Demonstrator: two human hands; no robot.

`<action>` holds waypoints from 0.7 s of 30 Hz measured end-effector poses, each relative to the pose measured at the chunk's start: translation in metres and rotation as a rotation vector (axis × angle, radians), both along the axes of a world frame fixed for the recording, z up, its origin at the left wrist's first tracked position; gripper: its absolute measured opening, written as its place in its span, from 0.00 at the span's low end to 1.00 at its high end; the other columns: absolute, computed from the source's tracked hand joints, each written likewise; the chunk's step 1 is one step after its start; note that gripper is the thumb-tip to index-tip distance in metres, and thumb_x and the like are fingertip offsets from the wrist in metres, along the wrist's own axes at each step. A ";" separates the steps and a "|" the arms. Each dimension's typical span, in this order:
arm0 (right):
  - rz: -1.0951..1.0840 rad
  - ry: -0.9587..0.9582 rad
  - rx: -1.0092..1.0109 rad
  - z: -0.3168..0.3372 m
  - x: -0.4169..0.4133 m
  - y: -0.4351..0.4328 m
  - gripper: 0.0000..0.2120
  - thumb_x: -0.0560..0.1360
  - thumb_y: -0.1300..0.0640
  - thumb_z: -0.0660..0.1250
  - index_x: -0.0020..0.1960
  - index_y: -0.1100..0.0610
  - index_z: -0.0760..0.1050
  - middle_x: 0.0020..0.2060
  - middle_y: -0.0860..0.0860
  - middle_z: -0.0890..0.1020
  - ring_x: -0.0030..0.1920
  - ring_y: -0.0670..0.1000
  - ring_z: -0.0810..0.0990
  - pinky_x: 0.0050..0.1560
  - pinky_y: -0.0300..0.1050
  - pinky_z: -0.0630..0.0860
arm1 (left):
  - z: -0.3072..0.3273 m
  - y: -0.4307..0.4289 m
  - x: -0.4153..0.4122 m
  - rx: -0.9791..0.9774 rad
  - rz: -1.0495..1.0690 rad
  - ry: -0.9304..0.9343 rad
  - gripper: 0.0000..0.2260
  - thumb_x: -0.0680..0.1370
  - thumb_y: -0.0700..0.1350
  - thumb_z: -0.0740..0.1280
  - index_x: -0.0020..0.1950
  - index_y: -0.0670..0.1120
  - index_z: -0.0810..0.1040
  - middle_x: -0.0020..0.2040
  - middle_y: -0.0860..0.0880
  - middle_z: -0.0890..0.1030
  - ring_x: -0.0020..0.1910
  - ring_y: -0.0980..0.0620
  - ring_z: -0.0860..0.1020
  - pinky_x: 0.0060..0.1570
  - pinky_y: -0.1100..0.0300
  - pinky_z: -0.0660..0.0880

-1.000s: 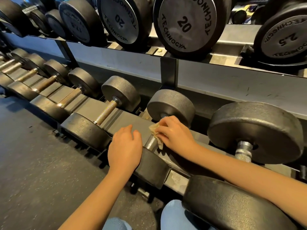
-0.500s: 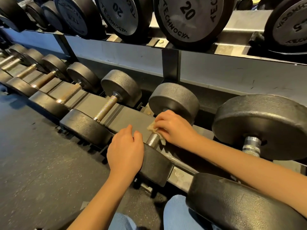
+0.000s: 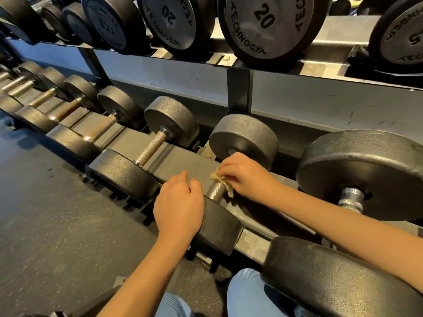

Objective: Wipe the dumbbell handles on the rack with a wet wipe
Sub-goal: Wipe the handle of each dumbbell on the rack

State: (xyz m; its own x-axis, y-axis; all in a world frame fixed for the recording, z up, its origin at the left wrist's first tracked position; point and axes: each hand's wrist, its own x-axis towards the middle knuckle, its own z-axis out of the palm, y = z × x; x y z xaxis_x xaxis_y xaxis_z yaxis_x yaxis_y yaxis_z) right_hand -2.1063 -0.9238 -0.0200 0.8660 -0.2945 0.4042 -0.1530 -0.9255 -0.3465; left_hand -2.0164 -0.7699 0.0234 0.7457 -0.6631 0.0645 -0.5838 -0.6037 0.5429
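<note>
A row of dark dumbbells lies on the lower shelf of the rack (image 3: 183,159). My right hand (image 3: 247,177) grips a crumpled beige wet wipe (image 3: 217,178) wrapped over the upper part of a knurled metal handle (image 3: 215,191) of the middle dumbbell. Only a short bare stretch of that handle shows below the wipe. My left hand (image 3: 179,205) rests with curled fingers on the near head (image 3: 219,225) of the same dumbbell. The far head (image 3: 245,136) stands just behind my right hand.
To the left lies a dumbbell with a bare handle (image 3: 152,147), then several more with rusty handles. A bigger dumbbell (image 3: 361,170) sits to the right, under my right forearm. Large 20-marked dumbbells (image 3: 263,26) fill the upper shelf. Dark rubber floor (image 3: 57,213) spreads left.
My right hand with the wipe has stayed high on the handle, shifting only slightly along it. My left hand keeps its place on the near head. The camera has drifted a little.
</note>
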 end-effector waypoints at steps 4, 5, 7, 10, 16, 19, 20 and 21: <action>0.151 0.054 0.014 -0.004 0.000 0.017 0.09 0.68 0.66 0.73 0.49 0.61 0.83 0.46 0.53 0.83 0.50 0.55 0.77 0.52 0.46 0.74 | -0.001 -0.001 0.000 0.021 -0.015 -0.021 0.19 0.82 0.48 0.52 0.69 0.43 0.70 0.67 0.46 0.73 0.64 0.49 0.70 0.57 0.53 0.67; 0.196 0.084 0.013 -0.004 0.000 0.019 0.09 0.69 0.66 0.73 0.49 0.61 0.82 0.46 0.52 0.82 0.50 0.54 0.77 0.53 0.47 0.75 | 0.000 -0.001 0.000 0.028 -0.017 -0.022 0.18 0.82 0.48 0.53 0.67 0.43 0.71 0.66 0.45 0.74 0.63 0.48 0.71 0.57 0.53 0.67; 0.207 0.126 -0.027 -0.002 0.000 0.016 0.08 0.69 0.66 0.72 0.48 0.61 0.82 0.45 0.53 0.82 0.49 0.55 0.77 0.50 0.52 0.77 | 0.001 -0.002 0.000 0.037 -0.019 -0.026 0.17 0.82 0.48 0.53 0.64 0.42 0.72 0.64 0.45 0.75 0.61 0.48 0.71 0.54 0.54 0.67; 0.034 0.098 -0.124 0.007 -0.003 0.008 0.07 0.69 0.64 0.72 0.47 0.60 0.79 0.42 0.54 0.80 0.47 0.56 0.77 0.43 0.55 0.77 | 0.001 -0.003 0.000 0.041 -0.024 -0.022 0.15 0.82 0.48 0.53 0.62 0.44 0.73 0.64 0.46 0.75 0.60 0.49 0.71 0.48 0.58 0.62; -0.216 -0.089 -0.335 0.019 -0.005 -0.006 0.11 0.64 0.69 0.75 0.44 0.64 0.77 0.39 0.57 0.79 0.40 0.56 0.77 0.28 0.45 0.74 | 0.003 -0.003 0.001 0.031 -0.021 -0.012 0.05 0.81 0.47 0.53 0.50 0.49 0.68 0.59 0.43 0.75 0.52 0.49 0.70 0.47 0.59 0.59; -0.182 0.022 -0.258 0.003 -0.003 -0.004 0.11 0.66 0.68 0.73 0.47 0.65 0.78 0.45 0.59 0.80 0.46 0.58 0.77 0.38 0.50 0.79 | 0.003 -0.001 0.000 0.034 -0.031 -0.017 0.10 0.81 0.47 0.53 0.56 0.48 0.72 0.63 0.45 0.75 0.58 0.48 0.71 0.47 0.59 0.60; -0.180 0.048 -0.213 -0.001 -0.005 -0.004 0.10 0.68 0.67 0.71 0.49 0.65 0.79 0.48 0.58 0.79 0.49 0.58 0.76 0.43 0.51 0.79 | 0.003 0.000 0.000 0.040 -0.033 -0.018 0.12 0.82 0.48 0.53 0.59 0.47 0.73 0.64 0.45 0.74 0.59 0.48 0.71 0.48 0.60 0.60; -0.184 0.057 -0.176 -0.002 -0.008 -0.005 0.10 0.70 0.65 0.70 0.51 0.65 0.79 0.50 0.58 0.79 0.51 0.58 0.75 0.48 0.51 0.78 | 0.003 -0.001 -0.001 0.039 -0.034 -0.019 0.13 0.82 0.48 0.53 0.60 0.47 0.73 0.64 0.45 0.74 0.58 0.48 0.71 0.48 0.60 0.60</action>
